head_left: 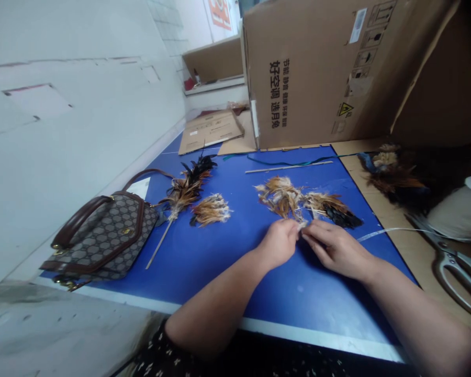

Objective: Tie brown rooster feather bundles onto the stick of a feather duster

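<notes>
Over the blue mat (227, 277), my left hand (280, 241) pinches a small pale feather tuft (302, 224). The fingertips of my right hand (333, 246) close on the same tuft from the other side; fingers partly hide it. Just beyond my hands lies a loose pile of brown and cream feathers (280, 195). A bundle of brown and black feathers (333, 207) rests beyond my right hand. To the left are a small feather bunch (211, 210) and a feather-covered stick (185, 191) with its bare end toward me.
A patterned handbag (113, 235) stands at left. A thin stick (288, 167) and green ribbon (286, 161) lie toward the back, before a large cardboard box (314, 78). On the right are scissors (449, 262), a white spool (461, 209) and dark feathers (396, 175).
</notes>
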